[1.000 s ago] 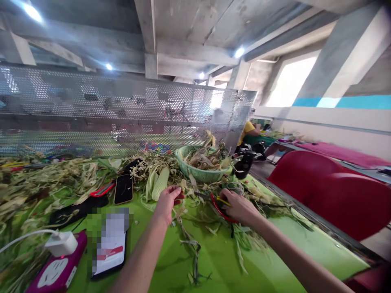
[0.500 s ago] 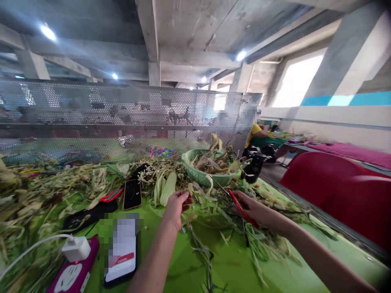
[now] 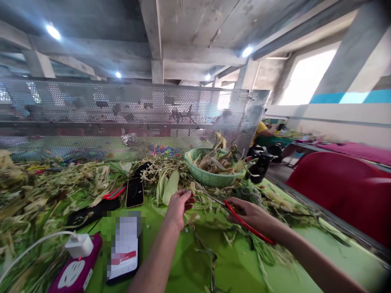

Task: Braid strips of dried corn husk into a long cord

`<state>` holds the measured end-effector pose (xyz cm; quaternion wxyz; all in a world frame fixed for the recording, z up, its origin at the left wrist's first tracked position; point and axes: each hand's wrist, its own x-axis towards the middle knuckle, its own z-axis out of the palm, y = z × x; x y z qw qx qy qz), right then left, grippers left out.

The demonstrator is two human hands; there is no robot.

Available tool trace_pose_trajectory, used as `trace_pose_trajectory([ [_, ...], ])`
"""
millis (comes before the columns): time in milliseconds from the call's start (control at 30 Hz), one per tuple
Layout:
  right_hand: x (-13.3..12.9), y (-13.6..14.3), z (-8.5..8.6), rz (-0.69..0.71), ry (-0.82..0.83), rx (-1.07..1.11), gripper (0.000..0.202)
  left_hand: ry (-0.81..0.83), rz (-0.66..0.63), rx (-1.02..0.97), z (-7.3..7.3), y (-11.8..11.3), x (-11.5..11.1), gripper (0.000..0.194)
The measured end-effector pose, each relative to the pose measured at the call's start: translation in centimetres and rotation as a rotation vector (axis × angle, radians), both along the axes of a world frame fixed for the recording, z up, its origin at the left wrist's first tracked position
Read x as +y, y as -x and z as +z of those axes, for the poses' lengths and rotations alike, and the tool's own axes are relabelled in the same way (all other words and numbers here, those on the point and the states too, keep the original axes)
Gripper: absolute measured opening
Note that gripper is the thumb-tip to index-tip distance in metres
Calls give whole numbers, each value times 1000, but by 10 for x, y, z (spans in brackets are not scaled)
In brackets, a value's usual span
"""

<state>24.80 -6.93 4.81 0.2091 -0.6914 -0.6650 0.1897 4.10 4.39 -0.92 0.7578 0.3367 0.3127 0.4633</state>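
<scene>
My right hand (image 3: 247, 213) is closed around the red handles of a pair of scissors (image 3: 252, 230). The blades point left, close to the fingers of my left hand (image 3: 179, 207). Thumb and fingers of that left hand are pinched on a small pale piece of corn husk (image 3: 192, 187); most of it is hidden. Just behind the left hand lie broad pale green husks (image 3: 170, 187). A darker, twisted plant strip (image 3: 210, 257) lies on the green tabletop (image 3: 183, 268) below the hands.
Dried husks fill a green basket (image 3: 210, 178). More husks (image 3: 91, 179) litter the left side. Two phones (image 3: 135, 193), a red cutter (image 3: 114, 192) and a purple power strip (image 3: 81, 264) with a white charger (image 3: 79, 245) lie left. A red chair (image 3: 330, 183) stands right; a perforated screen (image 3: 137, 110) stands behind.
The scissors have swung lower, their blades now pointing more directly at the left fingers. The left hand stays pinched in nearly the same place. The whole view has shifted slightly.
</scene>
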Motion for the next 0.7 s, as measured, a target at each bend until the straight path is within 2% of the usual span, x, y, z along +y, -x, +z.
trace_pose_trajectory([
  [200, 6, 5, -4, 73, 21, 142, 54, -8, -9, 5, 2, 0, -2, 22],
  [433, 13, 17, -1, 98, 19, 190, 49, -35, -50, 21, 6, -1, -5, 21],
  [700, 19, 17, -11, 155, 81, 263, 49, -44, -48, 62, 10, -1, -10, 18],
])
